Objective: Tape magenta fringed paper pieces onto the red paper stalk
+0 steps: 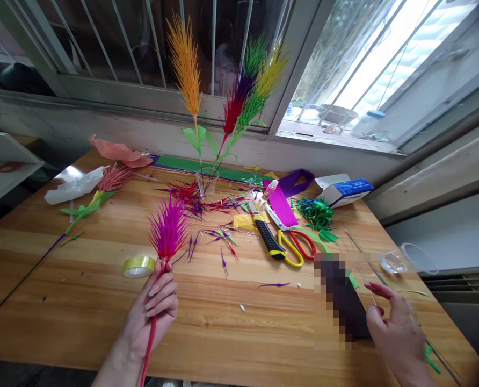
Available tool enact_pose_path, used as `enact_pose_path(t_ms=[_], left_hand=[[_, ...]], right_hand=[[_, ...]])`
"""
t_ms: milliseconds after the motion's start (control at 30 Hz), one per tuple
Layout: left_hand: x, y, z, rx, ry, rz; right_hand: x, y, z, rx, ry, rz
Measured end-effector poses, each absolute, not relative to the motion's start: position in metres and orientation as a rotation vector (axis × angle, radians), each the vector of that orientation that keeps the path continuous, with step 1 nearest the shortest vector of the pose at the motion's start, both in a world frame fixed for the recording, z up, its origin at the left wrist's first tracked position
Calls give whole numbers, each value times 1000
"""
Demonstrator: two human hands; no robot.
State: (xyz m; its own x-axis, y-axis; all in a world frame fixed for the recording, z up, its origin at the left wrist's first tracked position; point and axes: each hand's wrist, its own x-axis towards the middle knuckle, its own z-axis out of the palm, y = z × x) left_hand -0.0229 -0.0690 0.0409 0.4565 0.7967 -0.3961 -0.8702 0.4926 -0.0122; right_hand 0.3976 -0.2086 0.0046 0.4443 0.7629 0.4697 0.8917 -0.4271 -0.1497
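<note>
My left hand (154, 303) is closed around the red stem (150, 344) of an artificial grass plume. Its magenta bristles (169, 226) turn red at the base and point upward. A roll of yellowish clear tape (138, 266) lies just left of that hand. Over the right side of the table, my right hand (398, 328) has thumb and index finger drawn together in a pinch. A thin pale strand seems to run up from the fingertips, too fine to make out. Beside this hand lies a dark flat object (346, 301), partly blurred out.
Scissors (291, 242) and a black-and-yellow cutter (268, 231) lie mid-table. Finished plumes (189, 70) stand in a clear cup (207, 183). Red and purple bristle pieces (191, 196) are scattered nearby. A pink flower (121, 153) lies left; a blue box (348, 192) sits back right.
</note>
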Motion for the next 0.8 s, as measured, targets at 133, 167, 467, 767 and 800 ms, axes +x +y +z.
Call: enact_pose_path(t_ms=[133,167,467,767,800], left_hand=[[-24,-71,44,-230,343,1046],[-24,-71,45,-230,341,1041],[-14,-72,48,-203,365,1024],[-7,-73,52,-224,409,1010],[-7,-73,52,-224,414,1009]], right_hand=[[399,-208,5,-2287,-1453,-483],[399,-209,4,-2275,-1462,-478],[392,-230,-16,-2273,-1620,-411],[391,-230,-10,-2294,-1512,-366],[390,-229,-9,-2300,-1508,-358]])
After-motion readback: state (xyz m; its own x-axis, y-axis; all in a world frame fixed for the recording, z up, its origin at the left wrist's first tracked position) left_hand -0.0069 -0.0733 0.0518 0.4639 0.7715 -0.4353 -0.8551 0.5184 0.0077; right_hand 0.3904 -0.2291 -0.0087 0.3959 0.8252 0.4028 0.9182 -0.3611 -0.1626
